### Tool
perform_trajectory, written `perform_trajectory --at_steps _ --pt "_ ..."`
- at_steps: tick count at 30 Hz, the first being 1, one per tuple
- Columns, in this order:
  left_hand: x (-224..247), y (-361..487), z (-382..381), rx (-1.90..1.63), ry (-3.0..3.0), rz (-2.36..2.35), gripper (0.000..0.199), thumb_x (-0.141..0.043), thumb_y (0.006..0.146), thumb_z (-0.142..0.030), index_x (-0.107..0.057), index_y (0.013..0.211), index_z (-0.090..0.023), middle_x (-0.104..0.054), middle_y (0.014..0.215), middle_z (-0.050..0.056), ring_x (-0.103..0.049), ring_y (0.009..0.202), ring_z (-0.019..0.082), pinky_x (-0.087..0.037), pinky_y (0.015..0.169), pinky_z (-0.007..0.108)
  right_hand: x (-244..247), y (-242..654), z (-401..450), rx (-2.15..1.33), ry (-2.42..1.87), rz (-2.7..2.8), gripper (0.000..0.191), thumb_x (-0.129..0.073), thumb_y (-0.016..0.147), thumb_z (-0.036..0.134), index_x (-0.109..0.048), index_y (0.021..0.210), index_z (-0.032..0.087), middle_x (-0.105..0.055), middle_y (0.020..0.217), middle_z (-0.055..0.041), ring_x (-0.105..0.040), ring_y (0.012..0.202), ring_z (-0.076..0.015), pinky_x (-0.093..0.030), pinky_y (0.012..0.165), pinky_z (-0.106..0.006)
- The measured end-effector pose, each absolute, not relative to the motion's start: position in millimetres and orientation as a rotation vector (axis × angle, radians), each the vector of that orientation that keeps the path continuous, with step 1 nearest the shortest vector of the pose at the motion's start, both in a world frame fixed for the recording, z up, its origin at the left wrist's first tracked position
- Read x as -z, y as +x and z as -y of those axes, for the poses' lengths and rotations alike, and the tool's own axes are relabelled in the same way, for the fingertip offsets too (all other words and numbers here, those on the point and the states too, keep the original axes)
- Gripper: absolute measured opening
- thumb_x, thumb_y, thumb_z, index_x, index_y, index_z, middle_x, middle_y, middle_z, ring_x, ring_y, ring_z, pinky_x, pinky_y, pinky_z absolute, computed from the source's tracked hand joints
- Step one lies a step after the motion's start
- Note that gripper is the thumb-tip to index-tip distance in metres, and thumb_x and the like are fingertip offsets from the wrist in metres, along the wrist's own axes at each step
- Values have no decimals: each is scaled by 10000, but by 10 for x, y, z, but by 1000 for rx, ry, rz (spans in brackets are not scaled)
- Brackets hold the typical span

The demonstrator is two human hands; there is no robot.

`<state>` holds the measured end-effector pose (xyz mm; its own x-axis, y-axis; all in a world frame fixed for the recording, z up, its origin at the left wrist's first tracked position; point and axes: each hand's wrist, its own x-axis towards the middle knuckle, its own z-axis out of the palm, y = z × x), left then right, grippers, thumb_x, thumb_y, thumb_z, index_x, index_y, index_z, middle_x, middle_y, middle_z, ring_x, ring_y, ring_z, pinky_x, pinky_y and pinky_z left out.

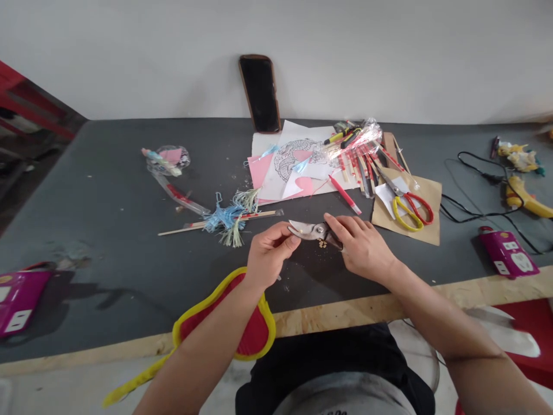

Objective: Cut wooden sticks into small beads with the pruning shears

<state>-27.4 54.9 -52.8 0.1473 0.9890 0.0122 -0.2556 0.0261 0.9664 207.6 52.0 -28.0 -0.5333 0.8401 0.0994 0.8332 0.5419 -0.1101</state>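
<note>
Pruning shears (318,230) are gripped by the handles in my right hand (366,249), with the blades pointing left and slightly apart. My left hand (268,252) is closed at the blade tips, thumb and fingers pinched together. A tiny pale piece shows between the blades by those fingers, too small to name. Small tan bits (322,244) lie on the table just below the shears. Under my left forearm rests a red fan-shaped piece (254,334) with a fuzzy yellow border, partly hidden by the arm.
Blue and pale tassels (224,219) lie across wooden sticks, left of my hands. Behind are printed paper (283,164), a red marker (344,195), wrapped sticks (360,164) and scissors (406,210). A phone (261,95) leans on the wall. A yellow glue gun (529,199) and black cable lie right.
</note>
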Motion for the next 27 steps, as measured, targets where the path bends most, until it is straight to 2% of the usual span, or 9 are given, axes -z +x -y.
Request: perform_trajectory --at_steps 5,9,13,18,24,27 --pt "477 -270 -532 -1161 969 -858 240 -801 822 -392 -778 795 -155 -487 570 -24 -296 455 43 -181 437 232 215 2098 -522 -96 -1398 2709 828 -512 816 116 -244 1598 144 -545 1443 -165 -566 1104 -309 -494 856 -437" --pt "432 -244 -541 -1144 903 -835 272 -847 764 -406 -775 763 -143 -487 540 -24 -277 435 34 -171 422 216 246 2110 -534 -61 -1404 2658 771 -476 835 87 -275 1579 135 -596 1384 -161 -573 1082 -305 -511 868 -442" --pt "384 -216 -559 -1129 842 -821 302 -875 720 -417 -765 744 -137 -419 495 -50 -247 429 29 -167 418 202 314 2100 -528 -41 -1417 2600 719 -456 856 89 -292 1557 93 -600 1368 -187 -576 1089 -306 -519 888 -448" --pt "323 -211 -560 -1108 801 -804 321 -893 686 -417 -752 726 -131 -411 482 -54 -224 426 26 -150 413 199 365 2078 -511 -48 -1419 2530 655 -462 867 119 -348 1508 56 -645 1243 -195 -592 1071 -310 -517 892 -450" --pt "319 -211 -528 -1080 783 -766 313 -885 693 -407 -749 739 -129 -438 496 -47 -205 423 22 -124 406 203 331 2060 -496 -179 -1424 2479 453 -466 888 136 -515 1338 129 -667 1121 -140 -619 975 -259 -500 864 -386" --pt "324 -199 -518 -1055 762 -774 316 -876 708 -408 -743 740 -123 -377 477 -67 -193 425 23 -119 407 200 307 2066 -496 -187 -1454 2494 393 -460 898 128 -550 1280 136 -669 1011 -110 -615 887 -239 -487 823 -358"
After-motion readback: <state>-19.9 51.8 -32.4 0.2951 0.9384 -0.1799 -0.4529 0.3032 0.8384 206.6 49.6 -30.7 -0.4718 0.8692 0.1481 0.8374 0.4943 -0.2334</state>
